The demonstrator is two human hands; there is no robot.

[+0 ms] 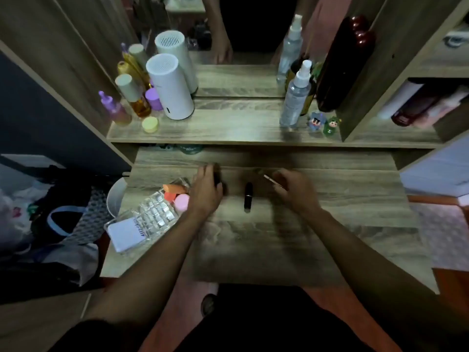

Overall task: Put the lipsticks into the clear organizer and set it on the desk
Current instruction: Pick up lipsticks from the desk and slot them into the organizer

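Gathering lipsticks now: my left hand (206,186) is curled around a dark tube, fingers closed on it, just beside the clear organizer (149,217), while my right hand (291,189) pinches a slim pale stick (272,181) between thumb and fingertips. One black lipstick (248,196) lies loose on the worktop (330,224) between my hands, touching neither. The organizer sits at the worktop's left edge, tilted, with a white card (125,233) in its near end and a pink pot (182,201) and orange pieces at its far end. To do this well, I'd drop each tube upright into a free cell and keep my wrist clear of that pink pot. The organizer overhangs the edge a little, I reckon, so a nudge could tip it toward the bags beside it. Bottles on the shelf beyond the organizer are well apart, no bother.
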